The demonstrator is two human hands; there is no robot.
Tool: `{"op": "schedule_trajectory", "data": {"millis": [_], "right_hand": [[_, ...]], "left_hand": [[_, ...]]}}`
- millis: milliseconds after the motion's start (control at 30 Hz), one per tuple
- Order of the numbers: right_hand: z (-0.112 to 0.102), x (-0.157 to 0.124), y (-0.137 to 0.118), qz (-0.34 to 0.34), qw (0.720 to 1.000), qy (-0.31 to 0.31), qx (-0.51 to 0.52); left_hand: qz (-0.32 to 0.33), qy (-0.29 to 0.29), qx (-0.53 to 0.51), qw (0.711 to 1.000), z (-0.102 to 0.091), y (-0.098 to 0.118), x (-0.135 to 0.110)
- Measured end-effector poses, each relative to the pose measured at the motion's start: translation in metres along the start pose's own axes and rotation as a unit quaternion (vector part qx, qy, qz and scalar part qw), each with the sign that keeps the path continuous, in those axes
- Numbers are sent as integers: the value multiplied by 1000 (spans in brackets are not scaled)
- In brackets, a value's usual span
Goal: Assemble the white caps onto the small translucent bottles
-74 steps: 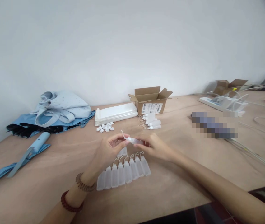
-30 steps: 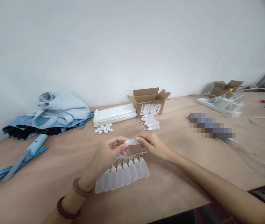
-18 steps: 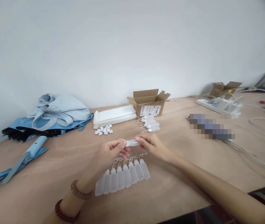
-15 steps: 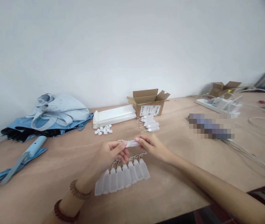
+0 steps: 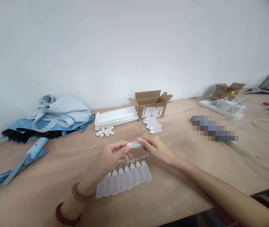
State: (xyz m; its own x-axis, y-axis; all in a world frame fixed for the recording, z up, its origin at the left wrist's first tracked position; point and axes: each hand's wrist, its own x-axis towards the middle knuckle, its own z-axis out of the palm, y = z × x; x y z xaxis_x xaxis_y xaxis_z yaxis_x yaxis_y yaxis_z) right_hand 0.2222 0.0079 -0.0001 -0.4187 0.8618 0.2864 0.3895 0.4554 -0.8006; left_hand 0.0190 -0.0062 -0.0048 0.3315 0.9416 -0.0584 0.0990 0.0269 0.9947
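Note:
Between my hands, above the table, is a small translucent plastic bottle (image 5: 135, 144), held almost level. My left hand (image 5: 116, 152) pinches its neck end, where a white cord trails over the fingers. My right hand (image 5: 152, 147) grips the other end of the bottle. Below them lies a row of several similar translucent bottles (image 5: 128, 178), side by side, with white cords at their necks. Behind my hands, more corded bottles (image 5: 154, 127) lie in a loose heap. Small white caps (image 5: 105, 131) are piled to their left.
An open cardboard box (image 5: 152, 105) and a stack of white packets (image 5: 116, 117) stand by the wall. On the left lie a pale blue bag (image 5: 63, 110) and a blue umbrella (image 5: 36, 149). To the right are a blurred-out object (image 5: 212, 127) and a power strip (image 5: 222, 107) with cables.
My left hand's fingers have shifted slightly at the bottle's neck, and its lower fingers have curled in. My right hand keeps its hold. The other things have stayed put.

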Motion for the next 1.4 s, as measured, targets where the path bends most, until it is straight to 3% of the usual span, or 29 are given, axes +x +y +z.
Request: {"op": "schedule_trajectory", "data": {"millis": [200,467,733,867,1033,1233,1400], "right_hand": [[0,-1,-2,-9,1000,3,-4],[0,0,1,-7,1000,-4,-7],[1,-2,-1,-10,1000,-3,-15],[1,-1,-1,-7,1000,-8,-5],[2,-1,1,8,1000,-8,8],[2,-1,-1,20,999,-7,25],[3,-3,-1,7,1000,-8,19]], "left_hand": [[-61,-22,-41,997,5,-3,2],[45,-30,46,997,-1,-4,1],[-42,-42,-5,998,-2,-11,3],[-5,-44,31,999,-2,-11,2],[58,-1,72,996,2,-2,-3],[30,-1,82,996,0,-3,-2],[3,-35,47,998,-3,-7,2]]}}
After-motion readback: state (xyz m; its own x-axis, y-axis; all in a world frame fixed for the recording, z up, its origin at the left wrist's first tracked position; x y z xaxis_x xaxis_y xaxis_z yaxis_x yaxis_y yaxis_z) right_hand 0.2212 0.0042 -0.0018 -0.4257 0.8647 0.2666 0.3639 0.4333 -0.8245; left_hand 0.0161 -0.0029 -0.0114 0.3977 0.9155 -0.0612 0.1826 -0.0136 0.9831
